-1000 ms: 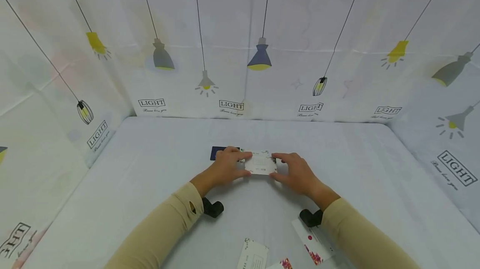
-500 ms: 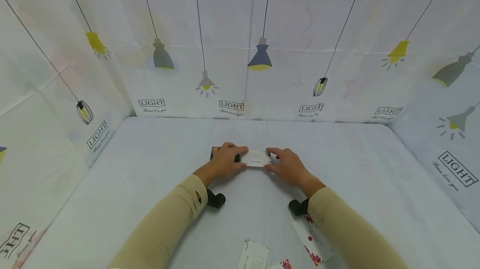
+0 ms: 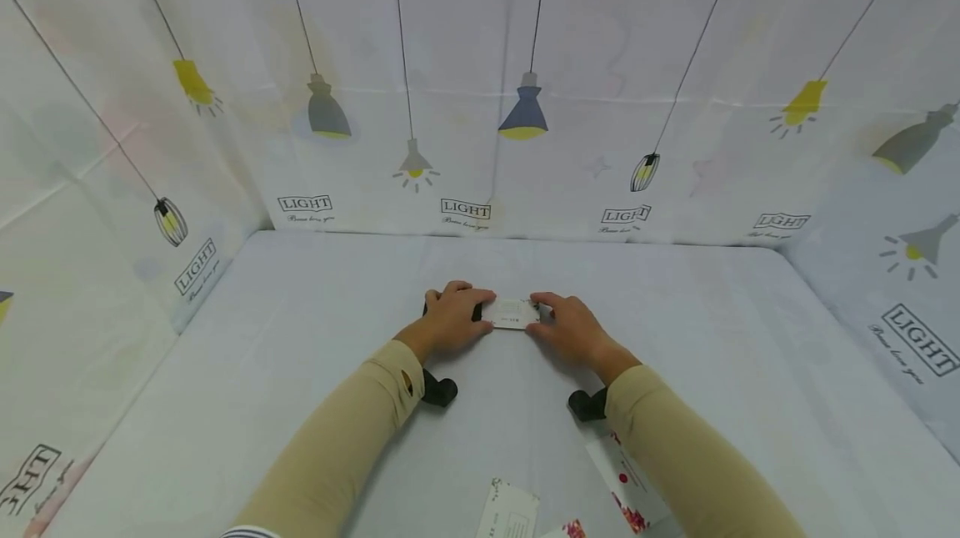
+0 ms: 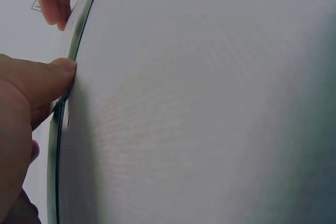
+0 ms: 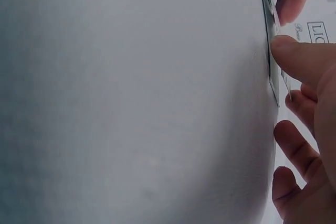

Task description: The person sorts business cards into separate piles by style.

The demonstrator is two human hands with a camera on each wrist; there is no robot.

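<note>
Gripping the white card (image 3: 511,314) by both ends in left hand (image 3: 452,319) and right hand (image 3: 576,333), only partly closed. Could skew it or nudge the dark piece (image 3: 477,312), if pressing unevenly.

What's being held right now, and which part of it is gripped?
A white card: the left grip has its left end, the right grip its right end. Whether anything is held beneath it, I can't tell.
</note>
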